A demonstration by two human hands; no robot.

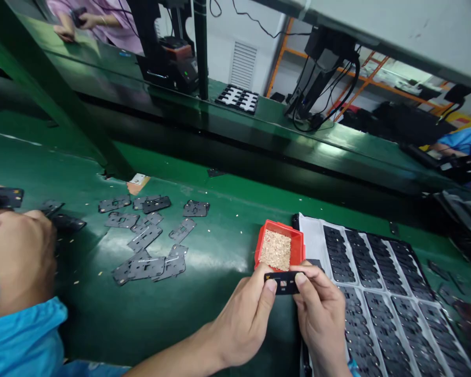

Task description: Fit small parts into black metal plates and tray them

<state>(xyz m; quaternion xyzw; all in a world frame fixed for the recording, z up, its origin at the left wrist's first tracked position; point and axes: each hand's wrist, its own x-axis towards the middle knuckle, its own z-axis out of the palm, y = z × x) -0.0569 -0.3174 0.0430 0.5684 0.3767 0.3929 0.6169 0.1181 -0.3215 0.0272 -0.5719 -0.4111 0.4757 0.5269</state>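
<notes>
A small black plastic plate with cut-outs and a yellow mark at one end is held up between both my hands. My left hand pinches its left end between thumb and fingers. At the other end, my right hand grips it the same way. Just beyond the plate stands a red bin with many tiny tan pieces in it. To the right, a white tray carries rows of similar black plates, partly covered by my right hand.
Loose black plates lie scattered on the green table at left. A co-worker's hands hold a similar piece at the left edge. A green post and a dark raised ledge stand beyond. More people sit across the bench.
</notes>
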